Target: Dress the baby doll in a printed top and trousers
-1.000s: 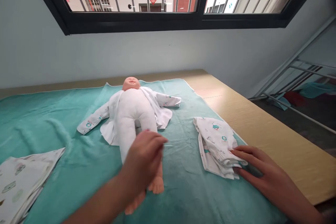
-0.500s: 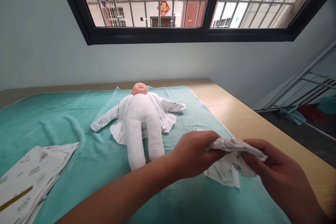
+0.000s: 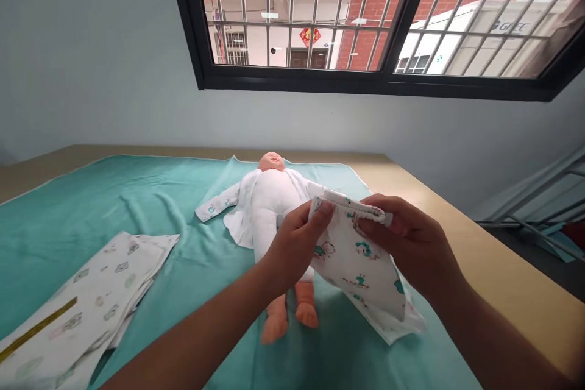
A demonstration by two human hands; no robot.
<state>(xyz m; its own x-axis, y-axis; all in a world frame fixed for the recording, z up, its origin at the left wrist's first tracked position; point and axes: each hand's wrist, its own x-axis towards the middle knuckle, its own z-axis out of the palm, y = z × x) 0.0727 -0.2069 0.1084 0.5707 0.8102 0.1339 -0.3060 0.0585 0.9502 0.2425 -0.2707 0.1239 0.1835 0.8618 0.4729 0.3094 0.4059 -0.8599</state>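
Note:
My left hand (image 3: 295, 247) and my right hand (image 3: 414, 241) both pinch the gathered waistband of white baby pants (image 3: 359, 265) with a green and red print. The cloth hangs down from my fingers, its lower end over the green blanket. Behind it a baby doll (image 3: 280, 187) lies on its back, head toward the wall, with bare lower legs toward me. An open white baby shirt (image 3: 240, 225) is spread under the doll, its sleeves on the arms. The pants and my hands hide the doll's arm and leg on the right in part.
A green blanket (image 3: 183, 292) covers much of the wooden table (image 3: 439, 219). Folded printed cloth (image 3: 114, 280) with a brown strip lies at the left. Beyond the table are a wall, a barred window (image 3: 292, 82) and a metal frame (image 3: 539, 207) at the right.
Both hands have come up and to the left with the pants, which now hang unfolded with the waistband on top. The camera view has shifted, and the doll's feet show.

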